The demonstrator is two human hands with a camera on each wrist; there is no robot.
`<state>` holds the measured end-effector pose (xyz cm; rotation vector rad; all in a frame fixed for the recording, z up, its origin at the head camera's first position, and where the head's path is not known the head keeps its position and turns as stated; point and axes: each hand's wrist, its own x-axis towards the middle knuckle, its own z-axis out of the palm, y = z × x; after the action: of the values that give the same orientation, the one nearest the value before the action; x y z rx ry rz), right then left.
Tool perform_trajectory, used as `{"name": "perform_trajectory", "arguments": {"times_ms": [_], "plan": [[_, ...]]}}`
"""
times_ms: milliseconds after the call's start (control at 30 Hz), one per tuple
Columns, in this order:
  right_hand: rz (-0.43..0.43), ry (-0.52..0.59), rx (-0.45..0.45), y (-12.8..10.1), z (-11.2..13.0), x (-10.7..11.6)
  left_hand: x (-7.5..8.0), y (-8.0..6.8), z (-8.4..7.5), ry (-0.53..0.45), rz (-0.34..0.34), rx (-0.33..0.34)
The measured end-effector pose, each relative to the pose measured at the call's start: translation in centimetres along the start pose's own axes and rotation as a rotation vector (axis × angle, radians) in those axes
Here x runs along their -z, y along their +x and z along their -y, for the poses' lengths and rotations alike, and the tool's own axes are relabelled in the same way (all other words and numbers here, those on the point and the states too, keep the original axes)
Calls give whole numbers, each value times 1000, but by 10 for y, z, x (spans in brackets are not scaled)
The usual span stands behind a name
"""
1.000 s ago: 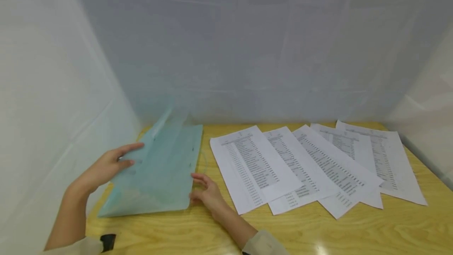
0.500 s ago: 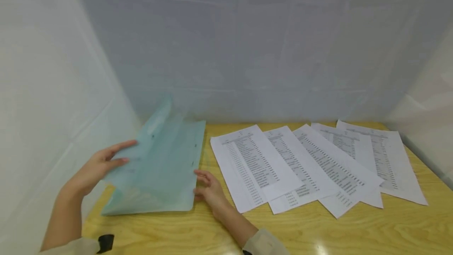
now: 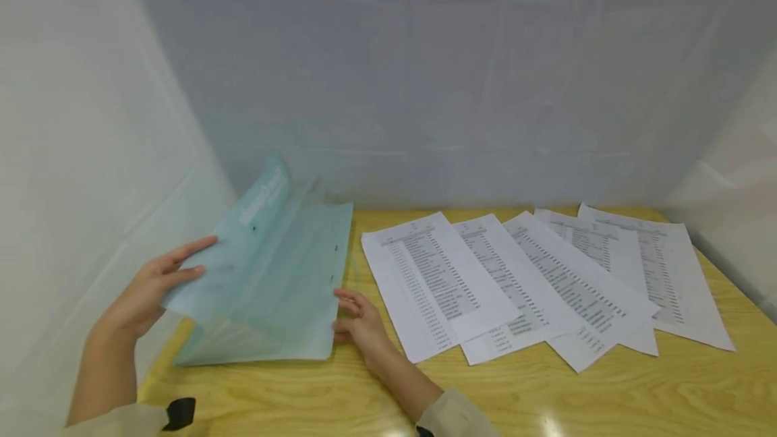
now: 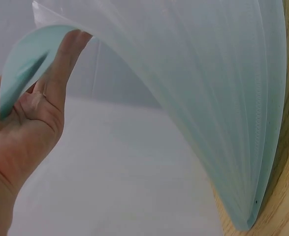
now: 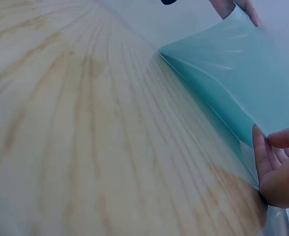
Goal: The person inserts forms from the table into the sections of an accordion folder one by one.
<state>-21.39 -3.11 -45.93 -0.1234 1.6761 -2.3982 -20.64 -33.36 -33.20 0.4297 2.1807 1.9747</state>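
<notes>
A translucent teal plastic folder (image 3: 291,288) lies at the left end of a wooden table (image 3: 546,396). My left hand (image 3: 148,288) pinches the outer edge of its front cover (image 3: 243,235) and holds the cover up and bent leftward, so the inner sleeves show. In the left wrist view the cover (image 4: 193,98) arches over that hand (image 4: 31,123), its edge lying between thumb and fingers. My right hand (image 3: 358,322) rests on the table at the folder's lower right edge, fingertips touching it. The right wrist view shows its thumb (image 5: 262,152) against the folder (image 5: 233,83).
Several printed sheets (image 3: 437,282) lie fanned and overlapping from the table's middle to the right end (image 3: 668,275). White sheeting (image 3: 91,154) walls in the left, back and right sides. Bare wood runs along the near edge (image 5: 60,123).
My left hand has raised the folder's cover higher and drawn it further left, opening the folder wider. The right hand has stayed at the folder's right edge.
</notes>
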Motion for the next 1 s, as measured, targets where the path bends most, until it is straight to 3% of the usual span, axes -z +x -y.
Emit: {"name": "perform_trajectory", "arguments": {"times_ms": [100, 367, 600, 833, 1000], "plan": [[0, -5, 7, 0, 1, 0, 0, 0, 1, -31, 15, -12], [8, -7, -4, 0, 0, -1, -4, 3, 3, 27, 18, -21], [-49, 1, 39, -3, 4, 2, -9, 5, 4, 44, 34, -19], [-49, -100, 125, -8, 40, 26, -14, 7, 5, 238, -4, -8], [-69, -231, 155, -9, 73, 57, -15, 9, 7, 224, 8, -18]]}}
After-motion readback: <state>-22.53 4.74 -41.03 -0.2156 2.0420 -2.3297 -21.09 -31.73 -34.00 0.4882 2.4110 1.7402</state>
